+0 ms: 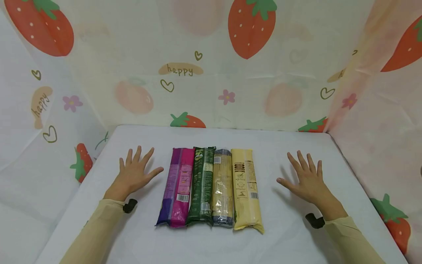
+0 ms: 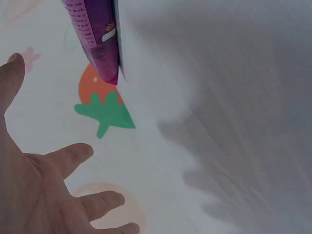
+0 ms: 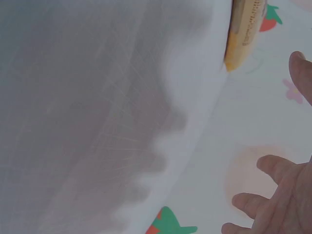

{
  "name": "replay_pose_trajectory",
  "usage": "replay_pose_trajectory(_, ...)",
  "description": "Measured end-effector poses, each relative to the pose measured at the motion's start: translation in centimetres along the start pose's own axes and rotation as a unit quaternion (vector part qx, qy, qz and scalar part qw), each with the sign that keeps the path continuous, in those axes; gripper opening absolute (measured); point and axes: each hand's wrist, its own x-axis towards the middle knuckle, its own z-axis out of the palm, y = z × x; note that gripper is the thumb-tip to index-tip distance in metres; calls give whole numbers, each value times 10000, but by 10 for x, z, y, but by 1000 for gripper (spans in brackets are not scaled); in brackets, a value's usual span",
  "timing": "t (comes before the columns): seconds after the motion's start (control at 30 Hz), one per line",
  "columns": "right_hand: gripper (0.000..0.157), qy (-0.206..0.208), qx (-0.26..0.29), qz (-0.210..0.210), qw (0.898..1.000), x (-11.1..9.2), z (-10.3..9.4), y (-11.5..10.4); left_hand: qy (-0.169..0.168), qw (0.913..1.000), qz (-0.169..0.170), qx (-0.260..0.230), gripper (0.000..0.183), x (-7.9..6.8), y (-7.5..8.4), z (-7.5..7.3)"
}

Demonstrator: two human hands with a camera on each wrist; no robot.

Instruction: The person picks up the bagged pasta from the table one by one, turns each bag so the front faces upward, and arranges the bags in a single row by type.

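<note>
A pale fabric backdrop printed with strawberries, hearts and flowers (image 1: pixel 250 79) rose behind and beside a white-covered worktop (image 1: pixel 211 245). Over its two sides reached a person's beige left sleeve (image 1: pixel 93 231) and beige right sleeve (image 1: pixel 351 238). Four long, flat plastic packets lay side by side in the middle of the worktop: from the left, a magenta-and-purple one (image 1: pixel 180 183), a dark green one (image 1: pixel 202 183), a clear one with dark blue ends and straw-coloured contents (image 1: pixel 222 187), and a pale yellow one (image 1: pixel 245 187). The left hand (image 1: pixel 135 176) was spread wide and held nothing, apart from the magenta-and-purple packet; the right hand (image 1: pixel 308 179) was likewise splayed and bare, well apart from the pale yellow packet. Smallest were a black fitting at the left wrist (image 1: pixel 130 205) and another at the right (image 1: pixel 315 220). The step in hand looked like a ready pose ahead of any grasp; the next move seemed to call for bringing a hand inward and curling its fingers around an outer packet.
</note>
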Motion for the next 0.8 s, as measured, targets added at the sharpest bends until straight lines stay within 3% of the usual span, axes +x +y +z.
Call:
replay_pose_trajectory(0.33, 102, 28, 78, -159, 9998, -4, 3, -6, -76, 9995, 246, 161, 94, 5, 25, 3)
replay_pose_trajectory(0.8, 101, -92, 127, -499, 9986, -11, 14, -36, -325, 9964, 776, -94, 94, 23, 72, -1)
